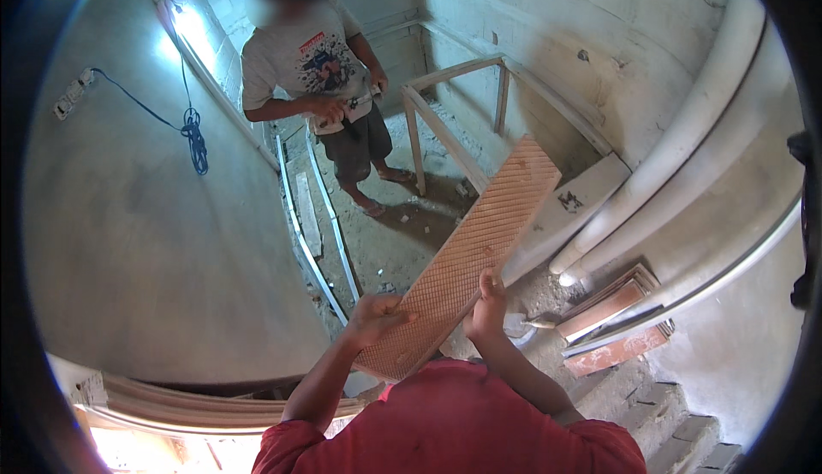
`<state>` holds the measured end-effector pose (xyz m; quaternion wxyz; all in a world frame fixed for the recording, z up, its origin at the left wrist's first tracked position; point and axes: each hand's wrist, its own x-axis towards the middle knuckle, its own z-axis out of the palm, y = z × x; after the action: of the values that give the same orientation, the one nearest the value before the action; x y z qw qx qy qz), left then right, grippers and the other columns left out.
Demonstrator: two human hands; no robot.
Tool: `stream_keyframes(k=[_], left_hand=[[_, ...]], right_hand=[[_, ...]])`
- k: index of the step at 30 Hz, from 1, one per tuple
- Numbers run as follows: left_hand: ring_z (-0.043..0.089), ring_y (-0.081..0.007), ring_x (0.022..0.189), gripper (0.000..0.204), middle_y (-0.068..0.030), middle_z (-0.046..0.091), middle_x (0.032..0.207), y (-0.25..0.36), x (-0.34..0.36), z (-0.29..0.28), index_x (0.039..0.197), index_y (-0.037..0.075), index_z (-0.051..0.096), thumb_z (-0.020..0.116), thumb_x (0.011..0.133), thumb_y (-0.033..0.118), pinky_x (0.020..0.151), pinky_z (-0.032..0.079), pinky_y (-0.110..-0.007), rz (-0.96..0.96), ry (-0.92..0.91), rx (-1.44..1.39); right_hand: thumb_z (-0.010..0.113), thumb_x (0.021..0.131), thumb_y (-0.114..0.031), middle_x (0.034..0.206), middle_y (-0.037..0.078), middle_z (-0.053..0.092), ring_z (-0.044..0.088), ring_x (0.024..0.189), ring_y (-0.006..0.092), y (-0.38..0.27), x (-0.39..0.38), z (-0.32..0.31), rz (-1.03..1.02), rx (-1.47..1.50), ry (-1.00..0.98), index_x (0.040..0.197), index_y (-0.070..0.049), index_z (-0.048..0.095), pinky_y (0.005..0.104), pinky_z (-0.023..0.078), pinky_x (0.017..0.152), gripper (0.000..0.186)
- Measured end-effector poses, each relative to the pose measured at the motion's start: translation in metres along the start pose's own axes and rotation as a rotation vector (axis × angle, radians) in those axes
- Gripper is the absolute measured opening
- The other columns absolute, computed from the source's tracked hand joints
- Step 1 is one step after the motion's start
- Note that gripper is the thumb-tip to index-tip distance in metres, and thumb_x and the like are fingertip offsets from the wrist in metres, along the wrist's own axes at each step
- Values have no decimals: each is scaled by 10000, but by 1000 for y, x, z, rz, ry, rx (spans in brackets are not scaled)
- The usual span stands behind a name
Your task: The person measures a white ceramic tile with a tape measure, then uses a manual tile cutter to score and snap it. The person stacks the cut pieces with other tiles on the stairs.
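Observation:
A long, narrow reddish-brown tile [467, 256] with a fine ridged grid on its upward face slants from my chest toward the far right. My left hand [375, 320] is closed on its left edge near the close end, fingers over the ridged face. On the opposite edge, a little farther up, my right hand [487, 307] grips the tile with the thumb lying along its face. The parts of my fingers under the tile are hidden. The tile's far end overlaps the view of a pale bench-like frame [445, 136].
Another person [312, 71] stands beyond, holding a small object. Two white pipes [668, 149] run along the right wall. Stacked tiles [608, 303] lie at right, above rough steps [659, 423]. Metal strips [312, 217] rest on the floor; a blue cable [195, 140] hangs at left.

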<state>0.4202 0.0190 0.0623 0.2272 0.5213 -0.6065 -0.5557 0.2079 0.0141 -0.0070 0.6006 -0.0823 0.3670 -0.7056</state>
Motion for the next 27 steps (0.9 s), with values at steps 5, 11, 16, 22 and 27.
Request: stream_keyframes(k=[5,11,16,22,27], left_hand=[[619,-116,912,379,-69,679,1006,8,91,-70,1183,6,630,723,862,186,788,496,-283,16,-151,-21],[602,-204,1095,562,-130,631,1179,-16,164,-172,1287,-20,515,746,851,247,926,486,-350,61,-217,-237],[622,-260,1069,577,-170,616,1194,-47,187,-177,1304,-30,476,729,858,235,922,498,-369,-89,-61,-602],[666,-240,990,504,-130,618,1176,-44,253,-165,1307,-36,470,655,905,204,844,527,-316,-172,15,-753],[674,-213,964,534,-107,619,1131,-34,357,-184,1355,-22,437,647,904,171,828,529,-301,-135,56,-705]], right_hand=[[549,981,-255,1106,104,593,584,1036,247,18,94,38,-63,-17,245,1160,8,532,406,466,941,318],[445,1014,-240,1179,171,565,571,1088,315,8,175,92,-295,-47,148,1231,24,487,491,457,977,344],[484,998,-219,1087,163,596,609,940,284,5,255,97,-326,-64,280,1191,67,506,449,505,841,345],[488,997,-210,1099,194,582,613,951,306,-7,360,136,-264,-188,371,1200,112,487,441,513,850,381],[518,988,-231,1121,211,575,607,970,316,-18,471,178,-207,-212,396,1217,128,485,445,507,857,427]])
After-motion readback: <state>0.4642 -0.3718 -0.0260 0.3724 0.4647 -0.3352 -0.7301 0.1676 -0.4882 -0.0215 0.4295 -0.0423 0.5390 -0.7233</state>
